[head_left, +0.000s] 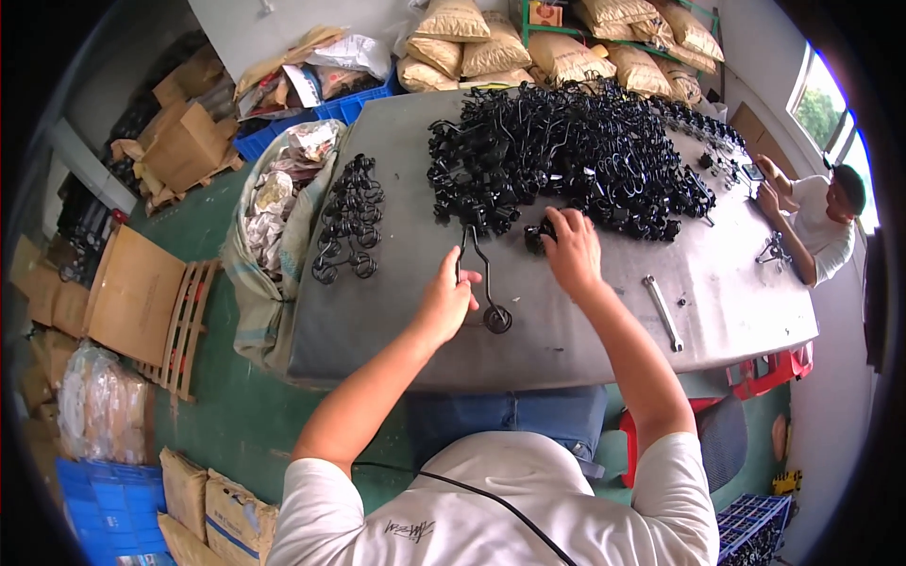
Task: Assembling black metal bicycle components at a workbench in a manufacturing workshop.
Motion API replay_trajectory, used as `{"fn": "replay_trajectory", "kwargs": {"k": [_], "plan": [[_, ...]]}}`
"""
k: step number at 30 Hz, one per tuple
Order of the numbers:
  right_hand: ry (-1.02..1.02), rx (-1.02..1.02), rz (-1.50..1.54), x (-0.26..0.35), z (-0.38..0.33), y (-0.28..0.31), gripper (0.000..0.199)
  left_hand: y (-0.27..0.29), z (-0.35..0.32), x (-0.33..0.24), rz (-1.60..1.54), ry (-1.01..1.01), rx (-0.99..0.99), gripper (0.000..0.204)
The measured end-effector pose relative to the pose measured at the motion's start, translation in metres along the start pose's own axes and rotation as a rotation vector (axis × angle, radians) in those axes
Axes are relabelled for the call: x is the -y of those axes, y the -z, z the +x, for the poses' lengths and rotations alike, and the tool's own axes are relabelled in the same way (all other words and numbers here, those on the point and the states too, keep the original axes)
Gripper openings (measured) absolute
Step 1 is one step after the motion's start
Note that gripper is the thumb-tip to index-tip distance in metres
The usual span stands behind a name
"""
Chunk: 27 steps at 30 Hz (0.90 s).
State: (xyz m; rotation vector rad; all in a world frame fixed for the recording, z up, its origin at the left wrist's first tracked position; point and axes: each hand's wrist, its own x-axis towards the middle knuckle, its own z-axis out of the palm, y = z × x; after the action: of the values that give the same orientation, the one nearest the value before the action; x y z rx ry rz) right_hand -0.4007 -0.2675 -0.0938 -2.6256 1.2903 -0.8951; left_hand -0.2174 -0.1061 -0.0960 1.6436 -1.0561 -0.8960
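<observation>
Seemingly early on: a small row of finished wire hooks (347, 219) lies at ten o'clock, while the large black heap (576, 156) at twelve remains. The left hand (445, 300) grips a long wire hook (481, 278); the right hand (569, 247) pinches a black clip (538, 234). Tan sacks (491, 47) stack beyond, brown cartons (184, 141) at ten.

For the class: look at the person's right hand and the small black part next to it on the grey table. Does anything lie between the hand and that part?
Nothing visible does. The right hand already rests its fingertips on the small black part at the near edge of the big black pile. The left hand holds a bent black wire piece apart from it.
</observation>
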Motion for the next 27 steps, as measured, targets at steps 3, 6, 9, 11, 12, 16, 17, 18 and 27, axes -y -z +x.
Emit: {"fn": "replay_trajectory", "kwargs": {"k": [3,6,9,11,12,16,17,18,27], "plan": [[0.056,0.044,-0.125,-0.057,-0.001,-0.026,0.05,0.008,0.018,0.011,0.263,-0.032,0.02,0.059],[0.048,0.147,0.047,-0.068,-0.005,-0.02,0.043,0.011,0.011,0.01,0.518,-0.084,-0.024,0.057],[-0.025,-0.008,0.103,-0.068,-0.029,-0.011,0.035,0.01,0.003,0.022,0.501,-0.089,-0.063,0.053],[-0.433,-0.005,0.597,-0.065,-0.052,-0.002,0.032,0.012,0.005,0.035,0.415,-0.083,-0.066,0.05],[-0.227,-0.111,0.566,-0.072,-0.066,-0.009,0.037,0.016,0.009,0.039,0.476,-0.165,-0.14,0.048],[0.052,-0.092,0.396,-0.035,-0.104,0.015,0.04,0.022,0.021,0.038,0.659,-0.287,-0.372,0.046],[0.132,-0.098,0.365,-0.03,-0.111,0.017,0.04,0.017,0.02,0.03,0.695,-0.352,-0.459,0.047],[0.17,-0.089,0.321,-0.026,-0.115,0.018,0.041,0.011,0.02,0.02,0.71,-0.5,-0.518,0.048],[-0.06,-0.182,0.354,-0.006,-0.123,0.03,0.028,-0.087,-0.039,-0.007,0.565,-0.701,-0.043,0.063]]}}
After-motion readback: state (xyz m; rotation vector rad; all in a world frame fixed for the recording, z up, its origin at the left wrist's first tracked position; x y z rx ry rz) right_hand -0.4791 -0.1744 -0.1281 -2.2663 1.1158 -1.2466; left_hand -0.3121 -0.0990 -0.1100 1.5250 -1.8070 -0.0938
